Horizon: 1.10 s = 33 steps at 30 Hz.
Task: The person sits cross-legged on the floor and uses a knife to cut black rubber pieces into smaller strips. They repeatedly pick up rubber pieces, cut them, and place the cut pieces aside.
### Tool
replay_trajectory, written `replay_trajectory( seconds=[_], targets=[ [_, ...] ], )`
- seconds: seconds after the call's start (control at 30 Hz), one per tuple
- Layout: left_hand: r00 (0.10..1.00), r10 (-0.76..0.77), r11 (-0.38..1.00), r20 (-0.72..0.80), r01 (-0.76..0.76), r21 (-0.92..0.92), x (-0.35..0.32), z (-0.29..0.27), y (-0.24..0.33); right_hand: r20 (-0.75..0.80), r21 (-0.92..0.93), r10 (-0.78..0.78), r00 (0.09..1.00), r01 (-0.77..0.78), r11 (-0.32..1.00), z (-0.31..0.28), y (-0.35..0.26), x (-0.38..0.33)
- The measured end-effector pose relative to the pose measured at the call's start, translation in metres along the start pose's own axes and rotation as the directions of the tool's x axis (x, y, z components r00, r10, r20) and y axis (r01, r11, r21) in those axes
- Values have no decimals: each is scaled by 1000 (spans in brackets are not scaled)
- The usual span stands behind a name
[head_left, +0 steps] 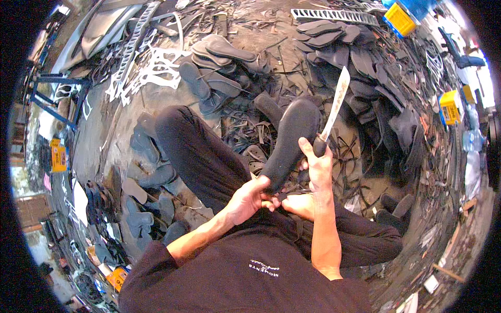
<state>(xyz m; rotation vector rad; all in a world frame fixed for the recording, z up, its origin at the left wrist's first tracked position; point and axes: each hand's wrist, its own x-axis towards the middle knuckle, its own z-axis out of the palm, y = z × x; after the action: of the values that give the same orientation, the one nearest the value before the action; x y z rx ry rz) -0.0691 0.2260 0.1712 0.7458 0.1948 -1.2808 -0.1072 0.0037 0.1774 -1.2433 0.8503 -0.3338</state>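
My left hand (246,201) is closed on the narrow near end of a black shoe sole (293,135), its thumb on top. The sole tilts up and away from me above my crossed legs. In my right hand (319,169) is a knife (336,102), gripped by its dark handle. Its long pale blade, stained in places, points up and away, to the right of the sole and apart from it. The right fingers lie close to the sole's right edge; whether they touch it I cannot tell. A grey perforated clog (254,157) shows beyond my left hand.
Black soles lie heaped at the far right (360,57) and far middle (222,55). Black offcut strips (242,134) cover the floor between my legs. White cut-out sheets (159,68) lie far left. More dark pieces (148,175) sit by my left knee; yellow boxes (451,108) stand around.
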Motion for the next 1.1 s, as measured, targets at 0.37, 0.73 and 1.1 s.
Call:
replay_trajectory(
  seconds=[0.37, 0.73, 1.1],
  targets=[
    [861, 504, 857, -68, -508, -84, 86, -2, 115, 2, 191, 202, 979, -199, 961, -22, 45, 20],
    [977, 168, 944, 129, -197, 263, 145, 75, 43, -217, 430, 193, 957, -84, 899, -31, 73, 47],
    [805, -102, 456, 584, -484, 747, 218, 244, -91, -285, 721, 413, 865, -90, 687, -63, 146, 60]
  ],
)
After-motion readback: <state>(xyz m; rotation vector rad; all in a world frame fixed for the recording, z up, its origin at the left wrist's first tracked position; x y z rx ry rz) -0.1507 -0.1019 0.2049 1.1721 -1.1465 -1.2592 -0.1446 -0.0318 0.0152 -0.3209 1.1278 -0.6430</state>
